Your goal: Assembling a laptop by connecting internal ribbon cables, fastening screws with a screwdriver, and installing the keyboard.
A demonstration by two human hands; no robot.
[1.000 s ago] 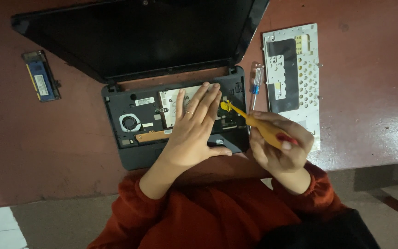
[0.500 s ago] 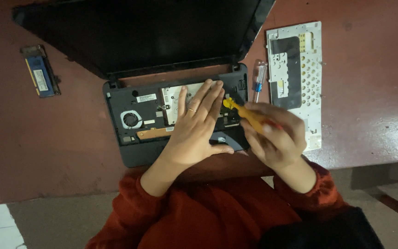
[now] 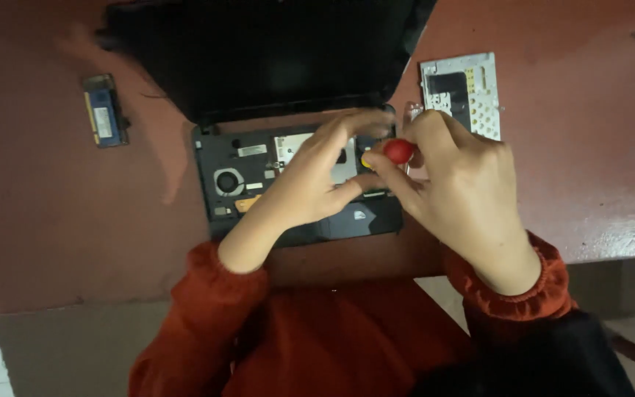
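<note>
- Opened laptop base (image 3: 259, 173) sits on reddish tabletop (image 3: 53, 220), keyboard off, fan and board exposed, dark lid (image 3: 273, 59) tipped back behind it
- Right hand (image 3: 464, 195) over base's right edge, grip closed on screwdriver (image 3: 397, 151); red handle cap faces camera, shaft hidden below
- Left hand (image 3: 310, 187) over middle of base, fingers spread and reaching toward screwdriver; grip loose, holding nothing I can see
- Metal keyboard plate (image 3: 464, 92) lies just right of laptop, behind right hand
- Blue memory stick (image 3: 104, 110) lies well left of laptop
</note>
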